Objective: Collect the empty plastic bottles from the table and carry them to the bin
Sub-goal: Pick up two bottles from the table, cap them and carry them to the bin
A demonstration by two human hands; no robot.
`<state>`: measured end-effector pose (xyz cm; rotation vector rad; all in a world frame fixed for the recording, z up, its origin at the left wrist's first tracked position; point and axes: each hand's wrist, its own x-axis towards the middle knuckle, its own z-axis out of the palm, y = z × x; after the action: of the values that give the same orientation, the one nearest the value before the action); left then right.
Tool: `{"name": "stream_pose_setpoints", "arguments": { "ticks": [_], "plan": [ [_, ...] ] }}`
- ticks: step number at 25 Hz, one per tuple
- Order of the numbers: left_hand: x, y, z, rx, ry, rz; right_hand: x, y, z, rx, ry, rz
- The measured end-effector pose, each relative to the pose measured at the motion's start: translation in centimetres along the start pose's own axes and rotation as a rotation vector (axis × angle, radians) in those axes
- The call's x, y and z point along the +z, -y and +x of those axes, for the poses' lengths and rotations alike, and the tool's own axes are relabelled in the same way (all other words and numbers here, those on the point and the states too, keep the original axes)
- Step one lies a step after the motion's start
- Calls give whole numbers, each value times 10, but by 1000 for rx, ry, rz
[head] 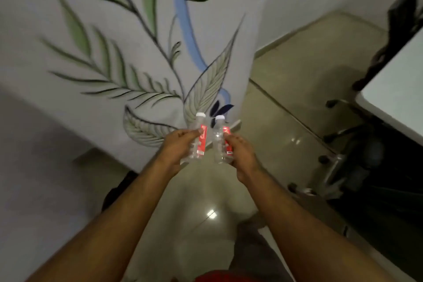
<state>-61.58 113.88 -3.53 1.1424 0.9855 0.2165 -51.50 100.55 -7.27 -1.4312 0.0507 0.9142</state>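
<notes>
I hold two small clear plastic bottles with red labels and white caps out in front of me, caps pointing away. My left hand [177, 147] is closed around the left bottle [198, 138]. My right hand [239, 152] grips the right bottle [220, 142]. The two bottles sit side by side, a small gap between them, above a glossy tiled floor. No bin shows in view.
A wall painted with green leaves and a blue line [142, 52] stands straight ahead and to the left. A white table edge [393, 89] is at the right, with a wheeled office chair base [332, 160] below it. Beige floor tiles [309, 71] stretch ahead on the right.
</notes>
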Motion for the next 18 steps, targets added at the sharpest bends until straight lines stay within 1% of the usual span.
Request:
{"name": "stream_pose_setpoints", "arguments": {
  "ticks": [2, 4, 7, 9, 13, 15, 18],
  "plan": [
    [-86, 31, -29, -7, -108, -60, 64, -42, -27, 9, 84, -95],
    [-150, 55, -54, -34, -177, -115, 115, -72, -48, 38, 162, -159],
    [-240, 76, -96, -65, -263, -297, 198, -113, -77, 127, 282, -289],
    [-280, 88, -108, -87, -319, -372, 239, -133, -82, 149, 331, -418],
    [-335, 118, -101, -155, -479, -383, 301, -175, -62, 128, 441, -633],
    [-362, 138, -81, -185, -578, -409, 331, -204, -37, 142, 495, -738],
    [-394, 171, -36, -282, -668, -414, 359, -258, 12, 177, 511, -874]
  ]
}}
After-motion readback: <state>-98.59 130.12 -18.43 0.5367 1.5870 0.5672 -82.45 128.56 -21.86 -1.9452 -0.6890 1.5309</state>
